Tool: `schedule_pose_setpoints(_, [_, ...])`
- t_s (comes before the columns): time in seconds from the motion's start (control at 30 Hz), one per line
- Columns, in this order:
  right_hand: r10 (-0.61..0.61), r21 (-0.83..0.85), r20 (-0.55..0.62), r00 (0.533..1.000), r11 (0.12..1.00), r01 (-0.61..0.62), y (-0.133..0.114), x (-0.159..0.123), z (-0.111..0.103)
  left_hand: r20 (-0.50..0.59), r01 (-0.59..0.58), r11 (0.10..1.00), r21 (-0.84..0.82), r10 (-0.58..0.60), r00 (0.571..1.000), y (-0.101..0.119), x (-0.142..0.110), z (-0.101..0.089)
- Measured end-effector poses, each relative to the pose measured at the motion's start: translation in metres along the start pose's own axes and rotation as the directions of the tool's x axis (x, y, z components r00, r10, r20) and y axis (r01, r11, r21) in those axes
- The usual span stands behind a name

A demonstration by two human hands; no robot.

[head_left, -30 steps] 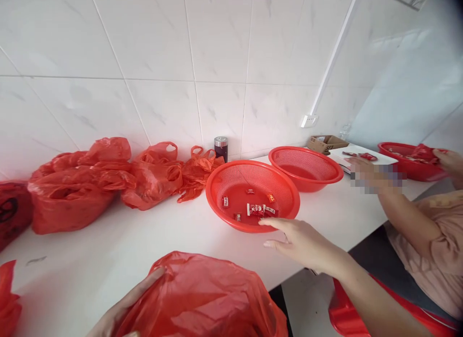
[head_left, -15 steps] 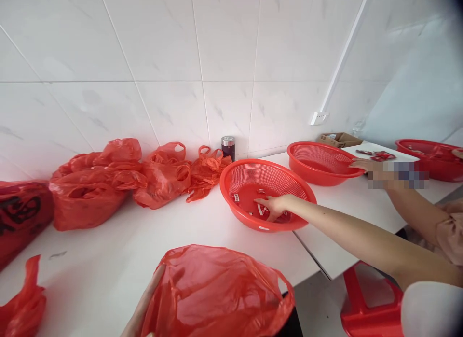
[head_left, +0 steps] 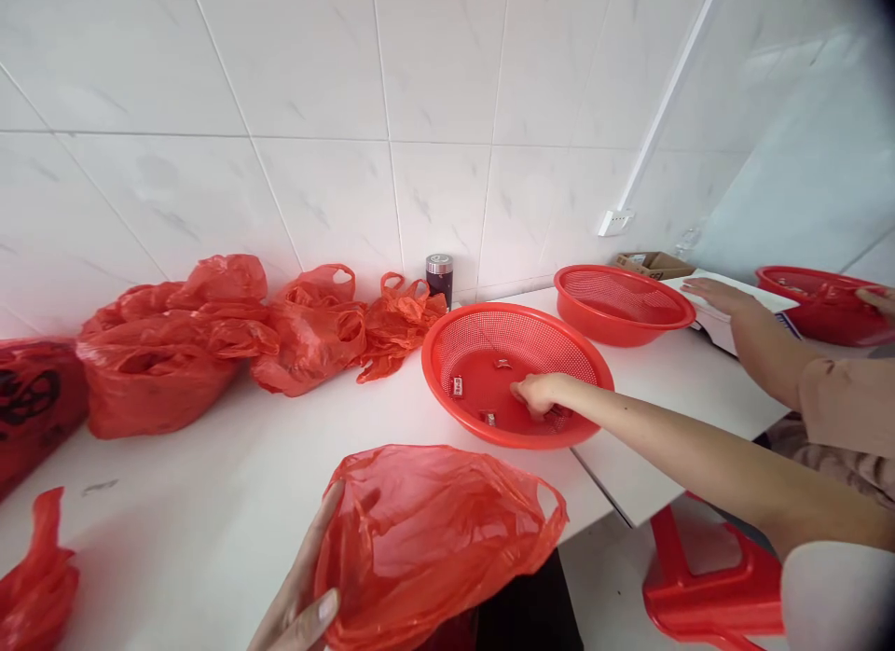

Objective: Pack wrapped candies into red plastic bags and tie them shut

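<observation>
Bag (head_left: pixel 433 539) of red plastic at near edge of white table (head_left: pixel 210 502), left hand (head_left: pixel 300 595) pinching its rim open. Right hand (head_left: pixel 538 394) closed on small packets inside red basket (head_left: pixel 454 329), right of bag. Another person's hand (head_left: pixel 717 295) far right.

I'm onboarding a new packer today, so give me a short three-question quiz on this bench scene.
1. True or false: the right hand is inside the nearest red basket.
2. What does the left hand hold?
A. a dark jar
B. the open red plastic bag
C. a cardboard box
3. Fill in: the dark jar stands against the tiled ____.

Key:
1. True; its fingers are curled over small packets on the basket floor, though what they grip is hidden.
2. B, held at the bag's left edge.
3. wall.
</observation>
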State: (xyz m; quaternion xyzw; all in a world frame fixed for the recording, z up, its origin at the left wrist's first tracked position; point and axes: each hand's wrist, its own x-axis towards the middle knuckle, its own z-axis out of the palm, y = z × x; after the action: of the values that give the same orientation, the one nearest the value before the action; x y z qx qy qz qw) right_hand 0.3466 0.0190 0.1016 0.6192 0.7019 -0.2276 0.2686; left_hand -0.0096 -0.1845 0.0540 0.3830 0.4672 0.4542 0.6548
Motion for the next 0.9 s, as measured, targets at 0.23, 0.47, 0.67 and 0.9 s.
schedule_pose_setpoints(0.23, [-0.111, 0.190, -0.258, 0.960, 0.968, 0.163, 0.026, -0.016, -0.034, 0.023, -0.017, 0.997, -0.077, 0.019, 1.000, 0.003, 0.006, 0.011])
schedule_pose_setpoints(0.47, [-0.580, 0.514, -0.385, 0.717, 0.510, 0.689, -0.067, -0.081, -0.008, 0.039, -0.043, 0.994, -0.097, 0.047, 0.998, 0.001, 0.009, 0.025])
schedule_pose_setpoints(0.67, [-0.621, 0.096, -0.386, 0.682, 0.708, 0.700, -0.136, -0.089, 0.044, -0.012, -0.064, 0.996, 0.056, 0.065, 0.998, -0.002, 0.009, 0.033])
schedule_pose_setpoints(0.9, [-0.394, 0.214, -0.644, 0.656, 0.730, 0.649, -0.081, -0.057, -0.013, -0.069, -0.076, 0.981, 0.177, 0.089, 0.994, -0.006, 0.006, 0.025])
